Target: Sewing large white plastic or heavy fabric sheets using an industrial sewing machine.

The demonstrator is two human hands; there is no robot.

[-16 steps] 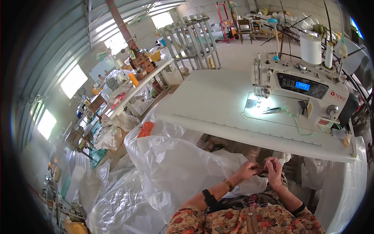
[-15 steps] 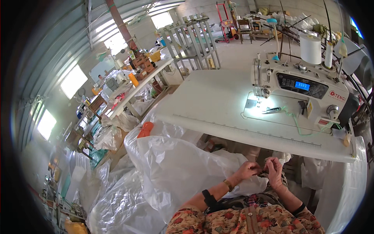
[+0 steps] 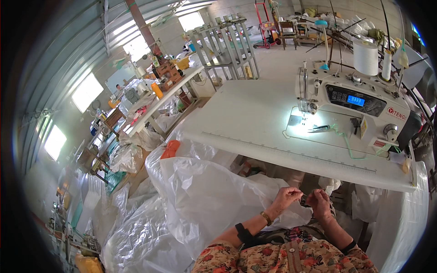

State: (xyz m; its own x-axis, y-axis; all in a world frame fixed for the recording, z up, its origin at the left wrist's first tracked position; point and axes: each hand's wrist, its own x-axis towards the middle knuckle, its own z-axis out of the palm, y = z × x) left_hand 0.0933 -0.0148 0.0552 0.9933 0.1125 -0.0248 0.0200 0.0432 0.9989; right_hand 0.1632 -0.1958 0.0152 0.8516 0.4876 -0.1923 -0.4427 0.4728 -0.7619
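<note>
Both hands were close together just below the near edge of the table [image 3: 255,118], over the person's lap. The left hand [image 3: 286,198] had its fingers curled, the grip pinched on something small and dark that could not be made out; the right hand [image 3: 319,203] was just beside it, fingers bent toward the same spot, and whether its grip held the thing could not be told. A clear plastic sheet [image 3: 209,200] lay bunched to the left of the hands, touching the left wrist and spilling down to the floor. On the table's far right stood a white sewing machine [image 3: 359,102], its lamp lighting the needle plate. A white thread cone [image 3: 365,57] stood behind it. An orange cloth [image 3: 170,149] lay at the table's near left corner.
</note>
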